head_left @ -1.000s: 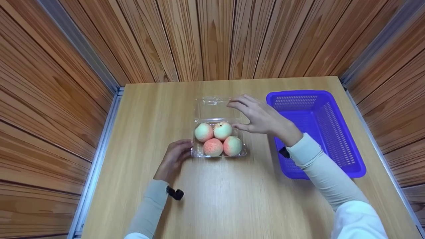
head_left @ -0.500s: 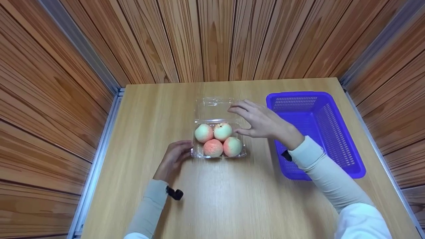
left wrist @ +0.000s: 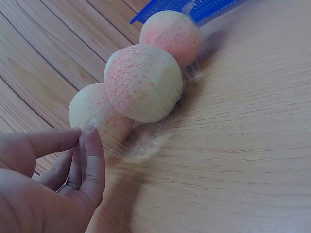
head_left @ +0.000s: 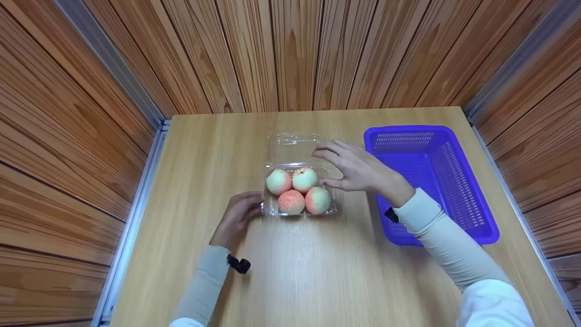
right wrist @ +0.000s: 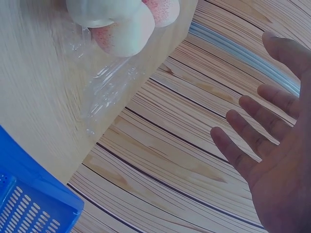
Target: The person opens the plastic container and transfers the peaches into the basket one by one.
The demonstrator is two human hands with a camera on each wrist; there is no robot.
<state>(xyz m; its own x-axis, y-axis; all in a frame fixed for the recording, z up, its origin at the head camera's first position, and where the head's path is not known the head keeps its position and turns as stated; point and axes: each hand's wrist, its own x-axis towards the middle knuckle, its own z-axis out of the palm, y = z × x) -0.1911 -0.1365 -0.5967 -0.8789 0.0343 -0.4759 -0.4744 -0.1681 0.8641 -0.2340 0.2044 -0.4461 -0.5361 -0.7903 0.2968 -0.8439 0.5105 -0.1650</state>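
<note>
Several pale peaches with pink blush (head_left: 292, 201) sit together in a clear plastic clamshell box (head_left: 272, 211), whose transparent lid (head_left: 290, 149) lies folded back behind them. At the box's left side, my left hand (head_left: 237, 212) pinches the rim between thumb and fingertips, as the left wrist view shows close up. My right hand (head_left: 356, 169) hovers over the box's right side with fingers spread and relaxed, holding nothing; the thumb overlaps the rear right peach's edge in the head view. In the right wrist view, the right hand's palm (right wrist: 282, 189) is bare.
To the right stands a blue-purple plastic basket (head_left: 488, 222) with slotted walls, partly under my right forearm. The box and basket rest on a light wooden table (head_left: 299, 281). Wood-plank walls (head_left: 290, 54) with metal edge rails (head_left: 136, 213) enclose the table.
My right hand has drifted slightly toward me and then stayed nearly still over the box. The left hand, the box and the peaches keep their places.
</note>
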